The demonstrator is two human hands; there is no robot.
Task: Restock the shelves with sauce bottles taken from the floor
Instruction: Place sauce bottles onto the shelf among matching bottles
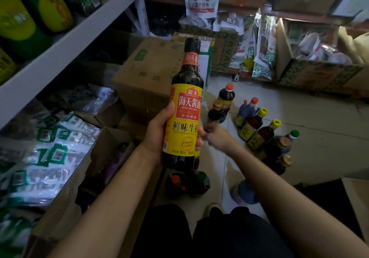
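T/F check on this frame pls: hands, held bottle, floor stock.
1. The left hand holds the yellow-labelled soy sauce bottle upright. True.
2. That bottle has an orange cap. False: its cap is dark.
3. Several floor bottles stand on the tiled floor. True.
4. The right hand is out of view. False: the right hand is in view, reaching low toward the floor bottles; blur hides its grip.

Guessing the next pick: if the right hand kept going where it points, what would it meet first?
Likely the small gold-capped dark bottle just beyond the right hand; blur hides whether they already touch.
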